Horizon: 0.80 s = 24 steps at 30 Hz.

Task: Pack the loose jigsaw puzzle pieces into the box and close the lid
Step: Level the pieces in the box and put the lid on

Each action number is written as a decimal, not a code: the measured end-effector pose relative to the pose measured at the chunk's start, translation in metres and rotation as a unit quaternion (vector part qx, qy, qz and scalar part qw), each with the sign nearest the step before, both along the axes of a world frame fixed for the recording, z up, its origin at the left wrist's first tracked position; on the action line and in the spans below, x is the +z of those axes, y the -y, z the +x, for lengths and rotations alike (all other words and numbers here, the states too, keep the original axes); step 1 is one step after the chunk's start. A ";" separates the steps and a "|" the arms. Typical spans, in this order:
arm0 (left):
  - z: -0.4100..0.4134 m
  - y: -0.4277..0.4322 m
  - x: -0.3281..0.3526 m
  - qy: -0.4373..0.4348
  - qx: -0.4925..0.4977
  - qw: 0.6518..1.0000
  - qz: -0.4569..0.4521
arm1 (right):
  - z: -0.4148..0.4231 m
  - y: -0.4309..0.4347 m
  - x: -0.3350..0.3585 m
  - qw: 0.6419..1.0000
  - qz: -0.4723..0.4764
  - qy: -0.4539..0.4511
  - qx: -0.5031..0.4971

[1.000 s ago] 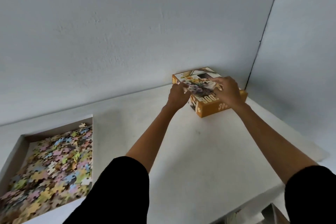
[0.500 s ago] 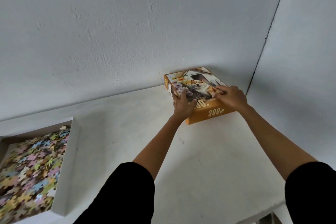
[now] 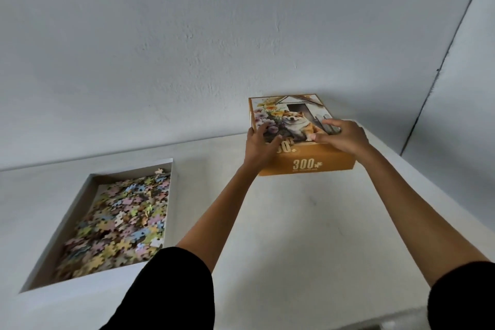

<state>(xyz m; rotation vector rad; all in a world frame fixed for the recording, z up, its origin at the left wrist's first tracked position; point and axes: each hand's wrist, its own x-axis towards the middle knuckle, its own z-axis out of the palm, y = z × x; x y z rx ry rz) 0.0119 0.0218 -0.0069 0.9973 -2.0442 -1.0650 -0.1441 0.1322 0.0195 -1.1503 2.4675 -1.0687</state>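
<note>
A white box (image 3: 171,195), its top open, lies well off to the left of the left hand (image 3: 259,150) and nearer the person, filled with loose pastel puzzle pieces (image 3: 120,220) that cover its floor; one piece sits up against its far right corner. Nothing lies on the white table (image 3: 294,236) between that box and the hands, so the stretch of surface under both forearms is bare. Just beyond the hands a plain white wall (image 3: 214,35) rises from the table's back edge, and to the right of the right hand (image 3: 345,138) a second wall meets it at a dark corner seam, so the hands work close to a corner with free room only toward the person and to the left. The table's right edge runs diagonally just outside the right forearm. Both arms, in black sleeves (image 3: 171,292) pushed above the elbow, reach straight forward to the orange lid (image 3: 308,163), printed with a dog among flowers and "300" on its near side. The left hand curls over the lid's near left corner, thumb on the printed top and fingers down its left side. The right hand lies spread on the top near the right edge, fingers splayed and pressing flat. Whether the lid rests on the table or is lifted slightly cannot be told.
</note>
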 end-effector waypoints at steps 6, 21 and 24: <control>0.107 0.017 0.023 0.019 0.021 0.999 -0.029 | 0.090 0.022 0.021 0.996 -0.045 0.029 0.068; 0.346 0.022 0.017 0.032 0.093 0.995 -0.029 | 0.303 0.063 0.006 0.974 -0.026 0.078 0.210; 0.372 0.021 0.007 0.043 0.102 0.994 -0.006 | 0.325 0.065 -0.006 0.975 -0.009 0.076 0.211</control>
